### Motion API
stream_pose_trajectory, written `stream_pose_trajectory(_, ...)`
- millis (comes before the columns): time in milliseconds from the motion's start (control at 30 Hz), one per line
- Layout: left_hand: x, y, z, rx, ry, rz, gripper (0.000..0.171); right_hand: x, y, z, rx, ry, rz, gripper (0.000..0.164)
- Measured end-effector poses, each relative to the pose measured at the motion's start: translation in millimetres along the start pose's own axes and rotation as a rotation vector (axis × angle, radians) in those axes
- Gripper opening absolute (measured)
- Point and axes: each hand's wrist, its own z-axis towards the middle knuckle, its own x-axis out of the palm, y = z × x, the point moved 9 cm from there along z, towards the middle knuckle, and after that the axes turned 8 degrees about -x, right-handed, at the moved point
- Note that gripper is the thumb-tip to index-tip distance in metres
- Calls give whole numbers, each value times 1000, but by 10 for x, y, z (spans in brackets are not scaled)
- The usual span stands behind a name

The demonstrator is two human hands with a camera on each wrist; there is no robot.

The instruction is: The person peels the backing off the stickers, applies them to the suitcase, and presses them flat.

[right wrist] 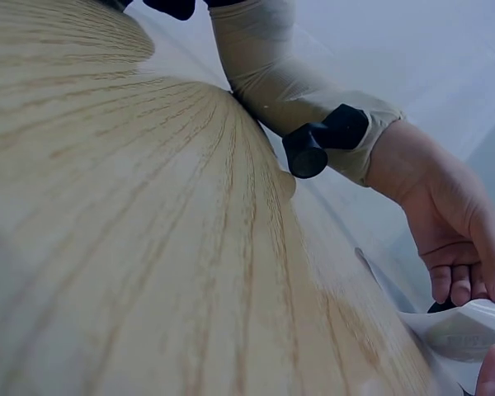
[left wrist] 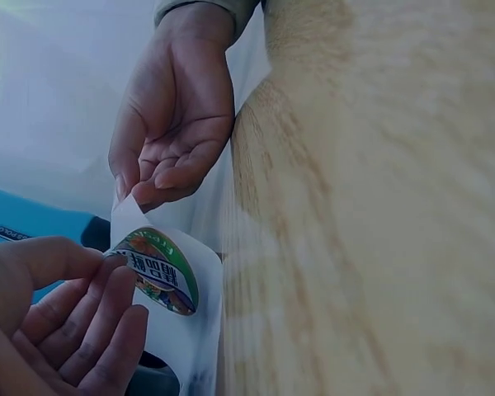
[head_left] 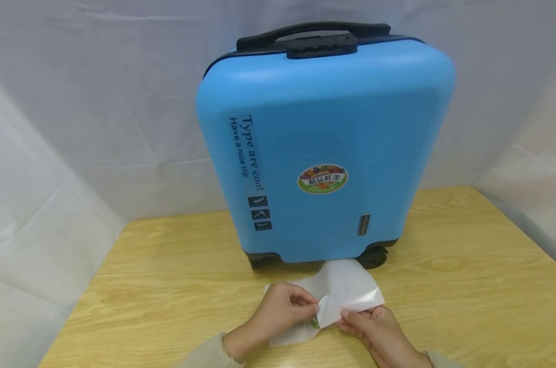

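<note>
My left hand point(head_left: 282, 309) pinches the edge of an oval fruit sticker point(left wrist: 169, 276) between thumb and index finger. The sticker's printed face, green with dark lettering, shows in the left wrist view. My right hand point(head_left: 374, 329) pinches a corner of the glossy white backing sheet point(head_left: 351, 286), which is bent back beside the sticker. In the head view, the sticker shows mostly its white underside and a bit of green. Behind both hands stands a blue suitcase point(head_left: 333, 117), upright, with a similar oval sticker point(head_left: 323, 179) on its front.
The suitcase stands on a wooden table point(head_left: 167, 286), its black wheel point(head_left: 373, 257) close behind the sheet. A black carry handle point(head_left: 314, 29) tops it. White cloth point(head_left: 98, 102) hangs behind the table. A black device point(right wrist: 326, 140) is strapped to my left wrist.
</note>
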Motion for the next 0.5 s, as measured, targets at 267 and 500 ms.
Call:
stream_pose_trajectory(267, -60, -3, -32, 1, -22, 1, 6, 0, 6, -13, -16, -38, 7, 31)
stream_pose_trajectory(500, -137, 53, -59, 5, -34, 3, 10, 9, -12, -25, -5, -36, 11, 26)
